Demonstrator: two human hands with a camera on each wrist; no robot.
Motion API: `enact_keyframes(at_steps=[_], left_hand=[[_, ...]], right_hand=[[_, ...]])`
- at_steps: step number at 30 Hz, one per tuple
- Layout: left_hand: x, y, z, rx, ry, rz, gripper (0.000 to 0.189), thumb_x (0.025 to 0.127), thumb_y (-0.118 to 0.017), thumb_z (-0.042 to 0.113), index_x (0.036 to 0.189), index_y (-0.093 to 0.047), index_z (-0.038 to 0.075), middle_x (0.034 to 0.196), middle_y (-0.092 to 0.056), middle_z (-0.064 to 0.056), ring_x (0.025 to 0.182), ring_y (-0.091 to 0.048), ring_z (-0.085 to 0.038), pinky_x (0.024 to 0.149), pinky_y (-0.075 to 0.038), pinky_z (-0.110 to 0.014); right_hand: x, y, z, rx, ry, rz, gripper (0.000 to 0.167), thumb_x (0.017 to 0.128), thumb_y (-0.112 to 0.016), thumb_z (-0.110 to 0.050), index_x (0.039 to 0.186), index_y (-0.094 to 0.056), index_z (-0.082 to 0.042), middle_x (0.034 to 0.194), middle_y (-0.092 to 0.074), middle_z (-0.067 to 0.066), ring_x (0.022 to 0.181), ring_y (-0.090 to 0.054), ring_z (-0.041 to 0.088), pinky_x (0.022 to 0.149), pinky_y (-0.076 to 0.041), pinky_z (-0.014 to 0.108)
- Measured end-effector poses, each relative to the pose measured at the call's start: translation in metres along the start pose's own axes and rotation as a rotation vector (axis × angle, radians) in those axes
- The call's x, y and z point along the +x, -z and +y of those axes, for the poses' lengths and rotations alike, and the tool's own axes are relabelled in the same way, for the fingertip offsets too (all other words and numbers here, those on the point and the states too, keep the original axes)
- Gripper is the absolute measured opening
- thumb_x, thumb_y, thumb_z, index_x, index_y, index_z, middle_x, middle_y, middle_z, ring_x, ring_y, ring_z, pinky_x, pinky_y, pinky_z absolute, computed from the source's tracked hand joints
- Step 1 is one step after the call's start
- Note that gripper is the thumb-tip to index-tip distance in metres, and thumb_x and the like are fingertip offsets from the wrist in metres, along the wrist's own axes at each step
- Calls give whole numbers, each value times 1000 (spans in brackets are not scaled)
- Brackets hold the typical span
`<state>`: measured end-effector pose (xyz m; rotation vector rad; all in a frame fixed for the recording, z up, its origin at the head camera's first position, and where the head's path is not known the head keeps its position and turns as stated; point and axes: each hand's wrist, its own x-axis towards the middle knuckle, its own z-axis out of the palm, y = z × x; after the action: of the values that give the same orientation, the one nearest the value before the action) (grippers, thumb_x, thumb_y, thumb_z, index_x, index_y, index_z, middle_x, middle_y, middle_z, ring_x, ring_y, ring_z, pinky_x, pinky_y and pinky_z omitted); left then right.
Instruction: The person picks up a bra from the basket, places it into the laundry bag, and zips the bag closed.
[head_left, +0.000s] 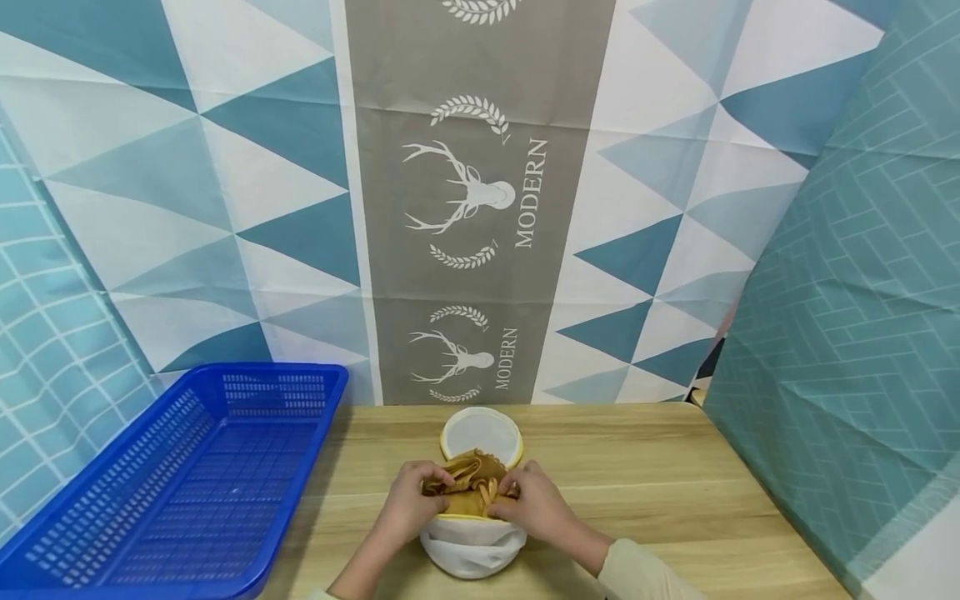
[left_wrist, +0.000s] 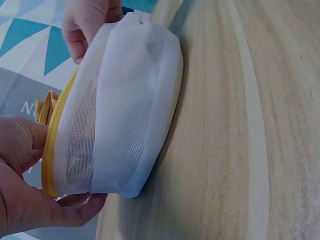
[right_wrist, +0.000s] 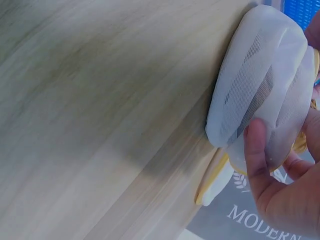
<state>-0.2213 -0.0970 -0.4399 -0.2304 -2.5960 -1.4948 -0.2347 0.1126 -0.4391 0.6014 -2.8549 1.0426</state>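
A round white mesh laundry bag [head_left: 472,552] with a yellow zipper edge stands on the wooden table, its round lid [head_left: 482,433] folded back behind it. Bunched in its mouth is a mustard-coloured cloth item [head_left: 467,498] with gathered edges and a strap-like strip; its exact kind is hidden. My left hand [head_left: 408,502] grips the bag's rim on the left, with fingers on both sides of the mesh wall [left_wrist: 125,110]. On the right, my right hand [head_left: 540,507] holds the rim, one digit pressed on the outer mesh [right_wrist: 265,95]. Fingertips of both hands reach in beside the cloth.
A large blue plastic basket [head_left: 341,392] stands on the left side. The wood-grain table [head_left: 637,467] extends to the right. Patterned cloth [head_left: 480,200] hangs behind the table, and a teal sheet [head_left: 855,317] hangs along its right side.
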Motion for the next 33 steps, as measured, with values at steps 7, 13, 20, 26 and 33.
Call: enact_keyframes(at_steps=[7, 13, 20, 26, 33], left_hand=[[0, -1, 0, 81, 0, 31, 22, 66, -69, -8, 79, -66, 9, 111, -54, -18, 105, -53, -35, 88, -44, -50], [0, -2, 1, 87, -8, 54, 17, 68, -73, -3, 77, -66, 10, 110, -55, -17, 103, -54, -33, 86, -45, -48], [-1, -13, 0, 105, -36, 81, 22, 67, -80, 5, 78, -62, 9, 109, -52, -17, 102, -54, -32, 86, -46, -46], [-2, -19, -2, 198, -68, 81, 26, 65, -75, -4, 80, -59, 10, 108, -50, -16, 102, -53, -33, 84, -47, -46], [-5, -22, -5, 269, -124, 92, 29, 66, -74, -7, 81, -57, 12, 109, -50, -15, 101, -51, -34, 84, -46, -48]], right_hand=[[2, 12, 8, 44, 29, -31, 7, 82, -69, -20, 79, -68, -13, 81, -54, -1, 71, -42, 7, 59, -37, 20], [2, 14, 7, 50, 41, -79, 6, 77, -73, -12, 78, -68, -9, 82, -55, 0, 72, -41, 7, 59, -36, 21], [3, 13, 0, 15, 58, -86, 9, 74, -75, -11, 80, -70, -7, 81, -54, 0, 74, -43, 7, 62, -38, 21], [5, 23, -8, 8, 50, -79, 9, 76, -75, -11, 82, -70, -7, 82, -53, 2, 75, -44, 11, 61, -37, 22], [8, 31, -21, 12, 20, -30, 12, 76, -75, -10, 83, -68, -4, 81, -52, 4, 73, -45, 12, 59, -37, 22]])
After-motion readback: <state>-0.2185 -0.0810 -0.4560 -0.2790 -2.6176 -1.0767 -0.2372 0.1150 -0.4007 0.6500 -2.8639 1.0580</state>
